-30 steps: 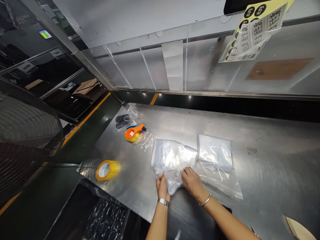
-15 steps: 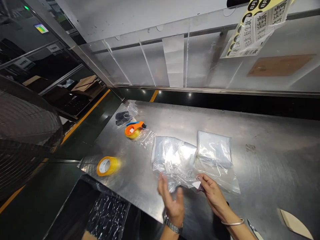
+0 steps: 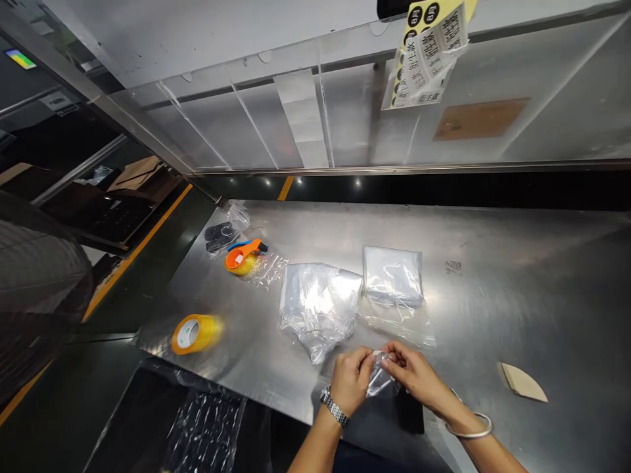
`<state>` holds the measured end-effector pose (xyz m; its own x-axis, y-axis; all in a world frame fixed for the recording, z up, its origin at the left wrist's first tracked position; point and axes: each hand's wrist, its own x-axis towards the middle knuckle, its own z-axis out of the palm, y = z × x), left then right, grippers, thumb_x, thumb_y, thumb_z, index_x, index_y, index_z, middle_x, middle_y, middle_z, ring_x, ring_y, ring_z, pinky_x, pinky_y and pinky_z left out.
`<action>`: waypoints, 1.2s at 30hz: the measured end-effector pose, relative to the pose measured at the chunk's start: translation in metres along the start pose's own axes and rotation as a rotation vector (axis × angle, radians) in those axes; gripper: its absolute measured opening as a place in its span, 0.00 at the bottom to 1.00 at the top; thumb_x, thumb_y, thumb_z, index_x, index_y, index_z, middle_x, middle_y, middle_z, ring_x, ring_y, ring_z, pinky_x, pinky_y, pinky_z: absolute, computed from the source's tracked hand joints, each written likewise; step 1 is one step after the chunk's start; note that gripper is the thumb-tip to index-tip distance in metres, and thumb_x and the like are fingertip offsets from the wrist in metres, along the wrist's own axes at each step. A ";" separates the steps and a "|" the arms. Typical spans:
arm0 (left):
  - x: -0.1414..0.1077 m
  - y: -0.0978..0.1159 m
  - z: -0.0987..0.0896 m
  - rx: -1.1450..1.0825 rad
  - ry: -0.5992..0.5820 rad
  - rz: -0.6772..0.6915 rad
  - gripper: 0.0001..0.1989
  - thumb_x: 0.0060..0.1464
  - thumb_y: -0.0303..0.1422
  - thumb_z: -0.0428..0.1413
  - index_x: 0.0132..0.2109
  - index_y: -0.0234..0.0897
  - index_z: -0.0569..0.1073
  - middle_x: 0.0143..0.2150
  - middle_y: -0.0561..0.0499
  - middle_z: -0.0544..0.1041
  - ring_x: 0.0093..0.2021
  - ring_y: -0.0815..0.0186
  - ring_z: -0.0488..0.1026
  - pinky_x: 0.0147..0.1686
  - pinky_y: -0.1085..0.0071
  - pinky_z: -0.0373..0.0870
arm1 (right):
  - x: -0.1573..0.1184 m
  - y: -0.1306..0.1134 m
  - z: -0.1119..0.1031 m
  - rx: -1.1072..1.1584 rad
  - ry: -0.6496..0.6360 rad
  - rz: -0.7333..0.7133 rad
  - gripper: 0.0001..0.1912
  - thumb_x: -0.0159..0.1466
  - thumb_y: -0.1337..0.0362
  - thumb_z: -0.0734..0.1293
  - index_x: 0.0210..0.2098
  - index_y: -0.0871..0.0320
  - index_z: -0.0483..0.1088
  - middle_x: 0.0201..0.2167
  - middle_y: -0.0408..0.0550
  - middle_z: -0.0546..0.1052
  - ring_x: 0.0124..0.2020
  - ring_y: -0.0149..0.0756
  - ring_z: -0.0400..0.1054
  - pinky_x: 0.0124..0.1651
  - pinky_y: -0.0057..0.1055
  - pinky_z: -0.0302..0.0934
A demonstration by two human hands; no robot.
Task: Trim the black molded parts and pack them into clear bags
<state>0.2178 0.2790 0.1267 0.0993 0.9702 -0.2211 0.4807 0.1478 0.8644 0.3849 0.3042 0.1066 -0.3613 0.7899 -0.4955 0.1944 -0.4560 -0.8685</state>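
Since the earlier frame, both hands have come together, away from the bag, and now pinch a small twist of clear plastic (image 3: 380, 380) between their fingers above the near edge of the steel table (image 3: 517, 295). The left hand (image 3: 351, 381) and right hand (image 3: 414, 376) nearly touch. A crumpled clear plastic bag (image 3: 318, 309) lies just beyond the left hand, and a flat bagged packet (image 3: 393, 276) lies beyond the right.

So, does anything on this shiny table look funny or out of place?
The tan cardboard scrap looks out of place, lying alone on the right of the steel table, away from the plastic. The big clear bag also looks odd: it is crumpled and bunched, unlike the neater packet beside it.
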 end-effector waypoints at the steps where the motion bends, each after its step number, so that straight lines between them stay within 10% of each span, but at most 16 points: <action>1: -0.001 0.001 0.001 0.010 -0.020 0.004 0.13 0.58 0.34 0.46 0.31 0.36 0.73 0.22 0.52 0.70 0.23 0.70 0.63 0.26 0.72 0.52 | -0.002 0.002 -0.003 -0.015 -0.023 0.007 0.14 0.53 0.53 0.68 0.26 0.60 0.68 0.20 0.40 0.66 0.24 0.27 0.59 0.28 0.25 0.55; 8: -0.004 0.001 0.009 0.038 -0.122 -0.007 0.17 0.57 0.36 0.46 0.21 0.36 0.64 0.16 0.58 0.53 0.19 0.74 0.50 0.23 0.71 0.44 | -0.021 0.007 -0.016 -0.106 -0.120 0.036 0.15 0.57 0.54 0.62 0.28 0.60 0.70 0.24 0.45 0.71 0.27 0.32 0.63 0.30 0.27 0.56; 23: -0.013 -0.012 0.029 -0.229 -0.085 -0.064 0.19 0.52 0.44 0.52 0.24 0.33 0.74 0.16 0.56 0.60 0.20 0.73 0.54 0.23 0.72 0.48 | -0.038 0.024 -0.019 0.039 -0.176 0.041 0.19 0.52 0.53 0.69 0.20 0.60 0.60 0.17 0.36 0.58 0.22 0.24 0.50 0.25 0.23 0.45; 27: -0.015 -0.014 0.036 -0.410 0.008 -0.168 0.20 0.48 0.48 0.55 0.29 0.32 0.75 0.16 0.56 0.64 0.19 0.74 0.57 0.21 0.74 0.51 | -0.041 0.023 -0.021 0.151 -0.110 0.043 0.19 0.54 0.49 0.67 0.32 0.61 0.68 0.26 0.42 0.67 0.30 0.29 0.60 0.34 0.27 0.54; 32: -0.011 -0.018 0.053 -0.666 0.309 -0.391 0.30 0.48 0.58 0.46 0.35 0.33 0.70 0.13 0.61 0.58 0.11 0.76 0.50 0.12 0.77 0.48 | -0.048 0.025 -0.003 0.340 -0.056 0.060 0.43 0.46 0.44 0.71 0.56 0.53 0.55 0.47 0.50 0.68 0.48 0.38 0.63 0.49 0.34 0.57; 36: -0.006 -0.020 0.060 -0.799 0.554 -0.479 0.30 0.41 0.61 0.49 0.31 0.35 0.66 0.14 0.62 0.57 0.11 0.77 0.54 0.13 0.78 0.53 | -0.054 0.030 0.023 0.456 -0.113 0.141 0.31 0.43 0.52 0.75 0.43 0.58 0.66 0.28 0.43 0.71 0.31 0.32 0.66 0.39 0.31 0.60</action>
<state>0.2595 0.2583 0.0837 -0.4518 0.7008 -0.5521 -0.3615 0.4220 0.8314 0.3897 0.2383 0.1079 -0.4617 0.6694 -0.5819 -0.1619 -0.7086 -0.6868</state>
